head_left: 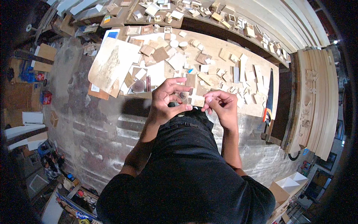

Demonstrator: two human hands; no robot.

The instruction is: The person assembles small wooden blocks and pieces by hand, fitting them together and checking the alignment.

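My left hand (168, 99) is at the near edge of the workbench, its fingers curved and the thumb stretched below them. Between its fingertips and thumb sits a small light wooden piece (192, 99); its outline blends with the wood behind it. My right hand (223, 105) is just to the right, thumb and forefinger pinched together close to that piece. Whatever the pinch holds is too small to make out. Beyond both hands, many small wooden offcuts and blocks (204, 68) lie scattered over the workbench (263, 63).
A handsaw (269, 98) with an orange-and-black handle lies along the bench's right edge. A large pale board (113, 63) covers its left end, near a round dark wooden piece (138, 86). Small wooden boxes (249, 30) crowd the shelf behind. Long planks (320, 100) stand at right.
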